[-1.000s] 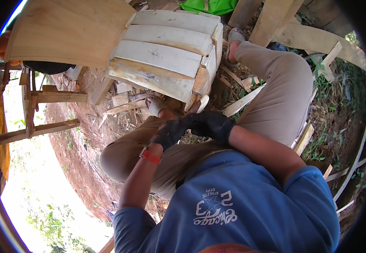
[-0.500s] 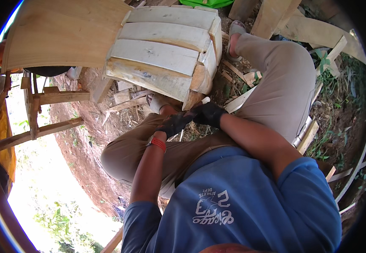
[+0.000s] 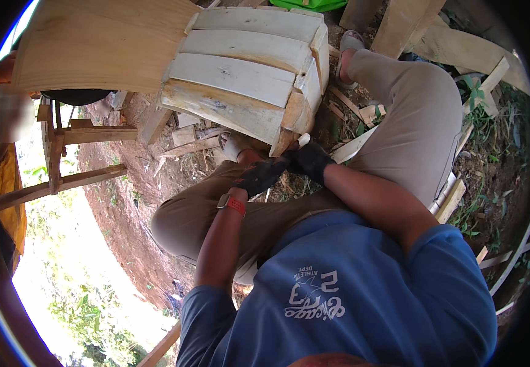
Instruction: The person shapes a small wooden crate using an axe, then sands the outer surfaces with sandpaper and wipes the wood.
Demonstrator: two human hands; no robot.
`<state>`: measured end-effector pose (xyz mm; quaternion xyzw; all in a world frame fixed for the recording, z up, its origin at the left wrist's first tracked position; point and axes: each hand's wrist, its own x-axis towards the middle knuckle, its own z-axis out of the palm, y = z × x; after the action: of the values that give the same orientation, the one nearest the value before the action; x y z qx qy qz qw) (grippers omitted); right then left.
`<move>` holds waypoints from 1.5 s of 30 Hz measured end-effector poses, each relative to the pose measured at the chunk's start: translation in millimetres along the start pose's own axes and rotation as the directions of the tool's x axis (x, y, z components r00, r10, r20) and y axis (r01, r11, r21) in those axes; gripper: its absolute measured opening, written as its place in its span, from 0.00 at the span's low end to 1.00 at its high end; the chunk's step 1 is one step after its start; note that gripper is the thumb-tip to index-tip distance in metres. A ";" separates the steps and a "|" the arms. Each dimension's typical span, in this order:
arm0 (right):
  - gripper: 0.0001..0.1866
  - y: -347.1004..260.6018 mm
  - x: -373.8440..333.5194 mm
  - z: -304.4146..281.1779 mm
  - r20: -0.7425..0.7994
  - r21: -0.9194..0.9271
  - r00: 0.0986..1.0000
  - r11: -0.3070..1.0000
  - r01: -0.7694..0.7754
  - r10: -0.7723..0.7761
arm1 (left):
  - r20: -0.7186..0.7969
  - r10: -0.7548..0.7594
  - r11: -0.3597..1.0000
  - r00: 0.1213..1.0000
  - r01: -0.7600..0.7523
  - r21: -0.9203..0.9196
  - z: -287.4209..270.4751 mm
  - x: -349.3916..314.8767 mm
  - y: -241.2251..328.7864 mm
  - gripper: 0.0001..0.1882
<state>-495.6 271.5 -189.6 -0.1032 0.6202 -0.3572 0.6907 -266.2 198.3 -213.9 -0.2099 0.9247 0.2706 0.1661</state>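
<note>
My hands, both in dark gloves, meet between my knees, just in front of the near lower corner of a wooden piece made of pale slats [image 3: 234,72]. My right hand [image 3: 311,164] is closed, and the pale rounded end of something [image 3: 303,139] sticks out above its fingers. What the rest of that thing is, the glove hides. Next to it, my left hand [image 3: 259,177] is curled, its fingertips touching the right one. Whatever the left fingers grip is too dark and covered to make out. A watch with a red strap [image 3: 233,203] is on my left wrist.
A broad plywood sheet [image 3: 100,46] adjoins the slats at the upper left. Wood offcuts [image 3: 191,147] litter the dirt. A rough timber frame [image 3: 91,134] stands left, near another person [image 3: 8,116] at the edge. Boards [image 3: 405,24] lie upper right, a green bag [image 3: 311,5] at the top.
My view has shifted slightly, so the scene sits a little further right. The pale rounded end shows more above my right hand. More of the other person appears at the left edge.
</note>
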 end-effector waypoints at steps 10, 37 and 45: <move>0.05 -0.6 -9.7 6.8 0.069 0.160 0.990 0.981 0.110 -0.122 | -0.047 0.057 0.994 0.997 -0.061 -0.085 -35.0 -13.5 7.0 0.25; 0.09 -13.4 -37.3 16.7 0.155 0.312 0.964 0.936 0.162 -0.218 | 0.003 -0.040 0.959 0.999 0.039 -0.279 -87.3 -39.5 38.2 0.23; 0.07 -23.7 -61.6 20.8 0.147 0.415 0.979 0.907 0.068 -0.141 | 0.206 -0.174 0.942 0.963 0.224 -0.250 -167.7 -42.9 85.8 0.25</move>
<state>-483.5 286.4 -123.2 -0.0207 0.4629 -0.5048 0.7283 -303.0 181.1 -25.0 -0.2978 0.8341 0.3940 0.2456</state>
